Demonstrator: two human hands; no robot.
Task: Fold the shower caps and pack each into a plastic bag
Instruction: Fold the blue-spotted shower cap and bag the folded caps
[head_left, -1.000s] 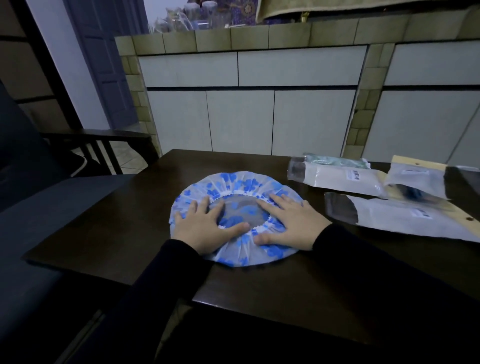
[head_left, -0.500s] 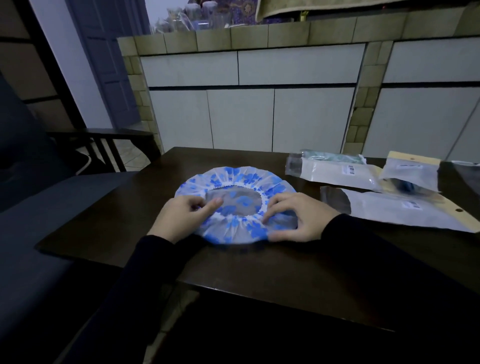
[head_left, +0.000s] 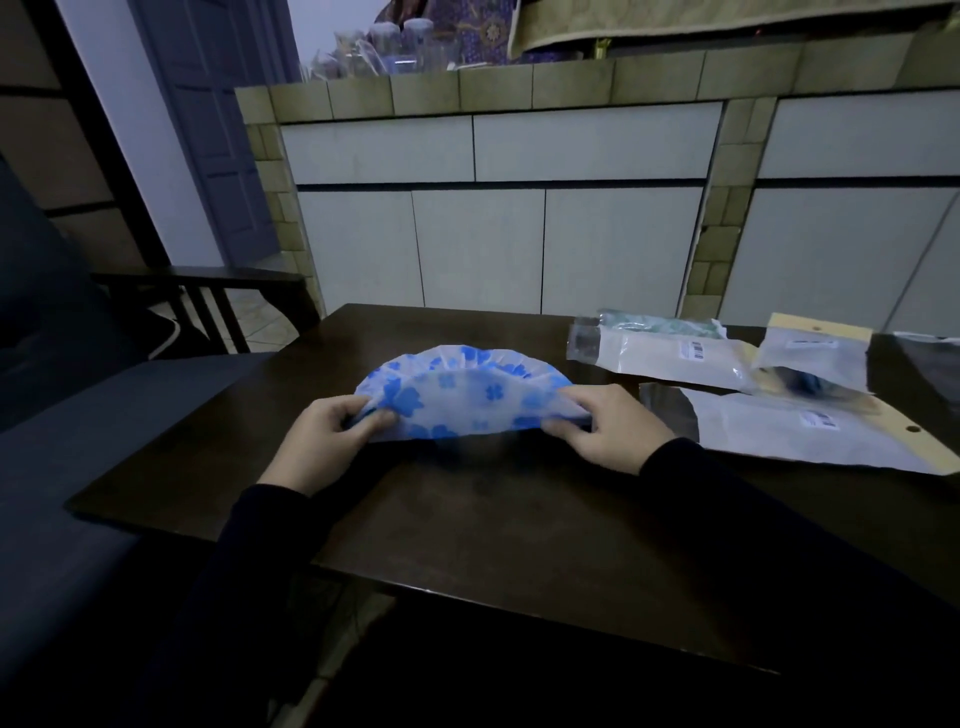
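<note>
At far left: a dark blue seat (head_left: 78, 467) runs along the worktop's left edge, with a dark wooden side table (head_left: 208, 280) behind it
Worktop: dark wood worktop (head_left: 467, 519); its near edge slants from the left corner down toward the lower right, and a broad bare stretch lies between that edge and the hands
Left hand: left hand (head_left: 322, 441) has its grip closed on the left end of the shower cap, thumb on top, fingers curled under
Shower cap: white shower cap (head_left: 467, 400) with blue flowers, folded to a half-round, straight fold edge toward the person, curved edge away; it spans the gap between the two hands, the near edge lifted, the far rim on or close to the wood
Right hand: right hand (head_left: 608, 426) pinches the cap's right end
Right side: plastic bags (head_left: 779, 431) lie flat just beside the right hand, others (head_left: 670, 353) behind them, reaching the worktop's right edge
Far edge: bare wood beyond the cap, then white cabinet panels (head_left: 519, 244)
</note>
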